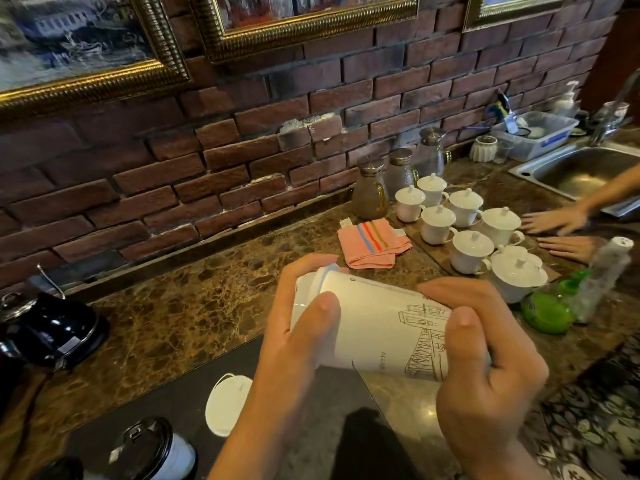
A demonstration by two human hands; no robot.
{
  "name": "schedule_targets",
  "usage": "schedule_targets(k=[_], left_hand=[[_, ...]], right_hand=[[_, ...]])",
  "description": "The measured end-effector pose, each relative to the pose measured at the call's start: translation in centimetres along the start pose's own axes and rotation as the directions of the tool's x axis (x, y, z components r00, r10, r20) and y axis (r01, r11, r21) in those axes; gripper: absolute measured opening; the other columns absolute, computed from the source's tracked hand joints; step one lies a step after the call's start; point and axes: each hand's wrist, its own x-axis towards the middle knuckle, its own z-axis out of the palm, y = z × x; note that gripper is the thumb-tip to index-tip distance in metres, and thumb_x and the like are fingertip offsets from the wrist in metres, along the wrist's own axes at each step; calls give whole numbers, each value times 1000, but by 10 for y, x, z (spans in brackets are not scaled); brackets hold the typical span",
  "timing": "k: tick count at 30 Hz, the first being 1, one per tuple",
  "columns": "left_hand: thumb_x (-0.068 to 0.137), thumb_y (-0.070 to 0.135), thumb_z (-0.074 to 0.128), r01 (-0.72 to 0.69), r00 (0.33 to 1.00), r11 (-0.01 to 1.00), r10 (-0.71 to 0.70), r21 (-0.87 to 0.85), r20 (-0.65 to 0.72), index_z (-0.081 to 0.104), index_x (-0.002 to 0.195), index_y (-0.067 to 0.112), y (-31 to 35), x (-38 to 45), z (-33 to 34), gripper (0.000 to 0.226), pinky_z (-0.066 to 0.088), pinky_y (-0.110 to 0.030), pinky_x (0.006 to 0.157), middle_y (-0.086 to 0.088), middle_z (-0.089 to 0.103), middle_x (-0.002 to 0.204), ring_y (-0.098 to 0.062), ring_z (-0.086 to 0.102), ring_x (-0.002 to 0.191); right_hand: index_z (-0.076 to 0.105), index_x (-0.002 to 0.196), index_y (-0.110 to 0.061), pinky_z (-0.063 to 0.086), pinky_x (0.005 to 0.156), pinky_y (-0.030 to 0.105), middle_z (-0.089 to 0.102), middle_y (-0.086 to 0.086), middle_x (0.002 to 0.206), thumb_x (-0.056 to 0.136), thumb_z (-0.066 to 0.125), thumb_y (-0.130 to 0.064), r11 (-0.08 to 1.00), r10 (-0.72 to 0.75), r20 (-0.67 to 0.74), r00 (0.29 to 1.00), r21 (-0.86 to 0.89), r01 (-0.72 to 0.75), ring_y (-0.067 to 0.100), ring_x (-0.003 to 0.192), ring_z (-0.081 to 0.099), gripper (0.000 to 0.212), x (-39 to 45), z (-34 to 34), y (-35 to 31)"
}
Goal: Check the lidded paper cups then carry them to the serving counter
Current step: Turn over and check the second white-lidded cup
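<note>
Head view, marble counter (166, 317), brick wall (242, 140), both hands (294, 344) gripping tilted paper cup (381, 327), L at lid, R at base.

Brown marbled countertop (194, 317) along a brick wall, bearing a folded pink striped cloth (372, 242), three lidded glass jugs (398, 174), a tray of white lidded teacups (467, 230), a black kettle (59, 327), and an inset steel sink (581, 171).

White paper cup (377, 327) with black line-drawn buildings; brown marbled worktop (194, 306). Pink cloth (372, 242) striped blue, orange and red; white porcelain lidded cups (471, 252). Red-brown brick wall (242, 133), gold picture frames (304, 29), green bottle (547, 311).
</note>
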Motion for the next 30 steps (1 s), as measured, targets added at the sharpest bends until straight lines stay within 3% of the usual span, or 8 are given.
schedule_targets(k=[4, 10, 12, 15, 17, 22, 27, 30], left_hand=[[75, 48, 62, -121, 992, 991, 123, 59, -31, 57, 119, 41, 1, 2, 0, 45, 58, -62, 78, -2, 59, 122, -29, 66, 108], [79, 43, 60, -304, 947, 920, 320, 248, -22, 52, 117, 48, -5, 6, 1, 39, 60, -32, 66, 20, 53, 115, -11, 62, 101], [79, 44, 61, -219, 964, 954, 244, 204, -104, 55, 116, 46, -9, 7, -2, 38, 59, -32, 65, 14, 56, 113, -13, 63, 100], [82, 42, 60, 54, 980, 995, -69, -86, -185, 65, 111, 36, -9, 12, -6, 31, 56, -41, 64, -8, 66, 112, -26, 68, 98], [82, 43, 59, 122, 978, 980, -146, -157, -151, 67, 110, 31, -8, 14, -8, 31, 55, -41, 63, -11, 69, 109, -27, 69, 94], [84, 42, 59, -85, 981, 990, 102, 111, -163, 57, 118, 35, 0, 15, -5, 35, 56, -37, 67, 3, 62, 105, -17, 66, 96], [81, 45, 58, -286, 925, 861, 362, 421, -113, 54, 123, 28, 4, 12, -13, 46, 57, -35, 62, 16, 53, 108, -15, 60, 96], [82, 41, 61, -219, 938, 911, 295, 350, -179, 56, 121, 29, 5, 9, -18, 42, 57, -40, 64, 8, 57, 111, -19, 62, 98]], right_hand=[[70, 82, -9, 50, 49, 35, 70, 1, 74, 93, 41, -23, 968, 219, -30, 975, 133, -213, 17, 72, 68, 34, 7, 9, -7], [74, 76, -20, 46, 45, 27, 73, 4, 76, 99, 45, -13, 759, 582, 181, 792, 227, -610, 20, 68, 70, 38, 28, 18, 14], [68, 85, -27, 46, 44, 23, 70, -1, 84, 100, 44, -27, 809, 524, 244, 816, 158, -567, 11, 69, 69, 29, 27, 19, 14], [61, 100, -19, 51, 55, 20, 66, -1, 90, 95, 40, -38, 980, 169, 243, 955, 57, -188, 11, 83, 67, 28, 18, 22, 10], [62, 97, -10, 50, 58, 26, 64, 3, 92, 95, 39, -30, 1000, 6, 207, 978, -10, -4, 12, 84, 65, 31, 13, 24, 17], [65, 89, -10, 47, 50, 20, 66, 7, 82, 96, 37, -26, 961, 228, 72, 971, 142, -236, 10, 73, 65, 33, 20, 34, 14], [70, 79, -26, 40, 51, 28, 69, 7, 89, 90, 41, -32, 731, 623, 251, 741, 150, -666, 24, 81, 64, 32, 29, 45, 25], [67, 85, -27, 40, 56, 34, 65, 0, 92, 96, 40, -34, 769, 586, 349, 731, 44, -637, 22, 83, 60, 30, 31, 45, 21]])
